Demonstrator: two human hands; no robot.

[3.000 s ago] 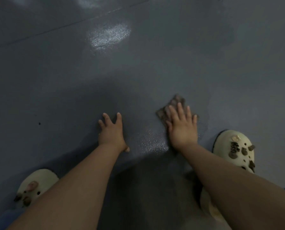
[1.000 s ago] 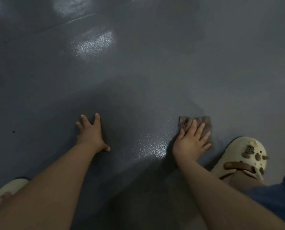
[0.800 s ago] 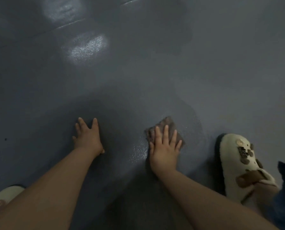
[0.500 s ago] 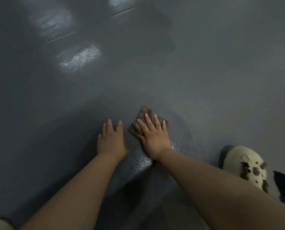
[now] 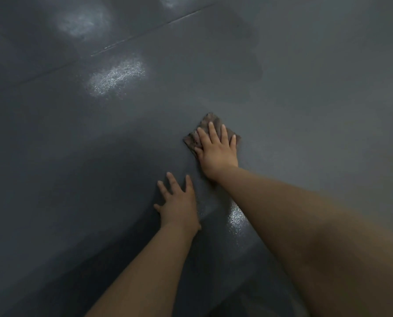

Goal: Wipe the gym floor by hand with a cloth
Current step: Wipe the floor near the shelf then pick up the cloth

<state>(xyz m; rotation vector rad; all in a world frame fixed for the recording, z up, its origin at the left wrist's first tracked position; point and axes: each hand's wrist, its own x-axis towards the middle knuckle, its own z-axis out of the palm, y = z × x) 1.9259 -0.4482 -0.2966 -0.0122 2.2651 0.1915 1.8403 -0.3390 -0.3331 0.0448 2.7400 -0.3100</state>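
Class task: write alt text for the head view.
A right hand presses a brown cloth flat on a dark grey floor. The left hand rests flat on the floor beside it, nearer the viewer; both forearms reach forward.

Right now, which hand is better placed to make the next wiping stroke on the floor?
The right hand. It already lies flat on the cloth, fingers straight, pressing it to the floor. The left hand rests flat on the bare floor, nearer the body and apart from the cloth, likely as support.
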